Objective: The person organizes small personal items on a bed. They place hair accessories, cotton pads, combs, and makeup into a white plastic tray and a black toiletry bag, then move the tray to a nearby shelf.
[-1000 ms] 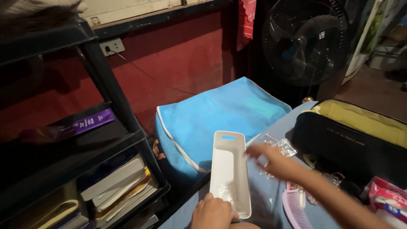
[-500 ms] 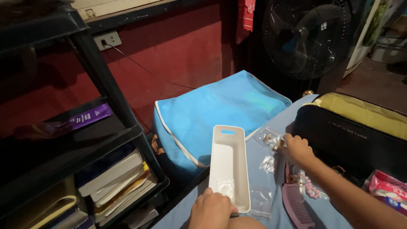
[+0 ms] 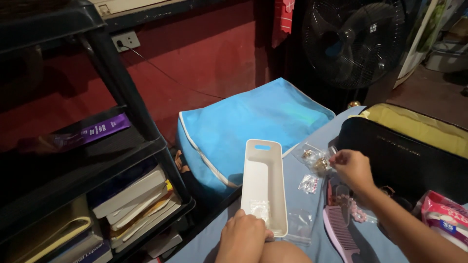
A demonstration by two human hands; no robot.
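The left hand [image 3: 242, 234] is closed over the near end of a long, narrow white plastic tray [image 3: 263, 182], fingers curled on its rim; the tray is smooth and matte, with rounded corners and an oval handle slot at its far end. It rests on a pale blue cloth surface [image 3: 297, 192], its far end reaching toward a bright blue fabric storage bag [image 3: 243, 131] with white piping. A small crinkled clear packet [image 3: 259, 210] lies on the tray floor at the near end. The right hand [image 3: 353, 168] is pinched shut on a small clear plastic bag [image 3: 316, 159] holding gold-coloured metallic pieces, lifted just beside the tray's right wall, near its far end. Another small clear bag [image 3: 309, 183] lies on the cloth below it, and a flat empty one [image 3: 298, 226] lies by the tray's near right corner. A lilac plastic comb [image 3: 340, 234] with fine teeth lies right of these, with pink beaded items [image 3: 352, 207] just beyond it. A black zip pouch [image 3: 404, 160] with a yellow lining stands open behind the right hand. A red and white soft packet [image 3: 444, 219] sits at the right edge. To the left is a black shelf unit [image 3: 122, 97] with stacked books [image 3: 134, 207]; a black fan [image 3: 352, 41] stands against the red wall.
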